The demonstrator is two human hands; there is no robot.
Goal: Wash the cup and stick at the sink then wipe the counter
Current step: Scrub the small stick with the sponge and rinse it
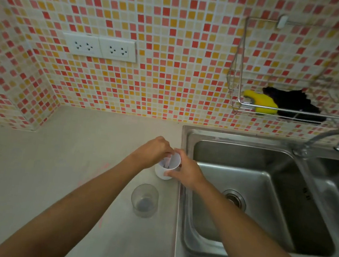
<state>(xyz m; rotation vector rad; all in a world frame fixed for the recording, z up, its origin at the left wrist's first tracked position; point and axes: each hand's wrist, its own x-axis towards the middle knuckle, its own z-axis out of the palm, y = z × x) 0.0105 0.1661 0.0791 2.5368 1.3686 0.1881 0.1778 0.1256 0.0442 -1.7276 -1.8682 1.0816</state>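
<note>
A white cup [165,170] stands on the grey counter [55,168], just left of the steel sink [186,134]. My right hand [187,171] wraps around the cup's right side. My left hand [154,151] is above the cup's rim, fingers pinched on a thin stick [168,163] that reaches down inside the cup. The stick is blurred and mostly hidden. A clear glass tumbler [145,200] stands on the counter a little nearer to me.
The double sink has a drain [234,199] and a faucet [326,138] at the back right. A wire rack [238,102] on the tiled wall holds a yellow sponge [261,103] and a black cloth [296,104]. Faint pink marks [97,173] stain the counter. Wall sockets [100,48] sit above.
</note>
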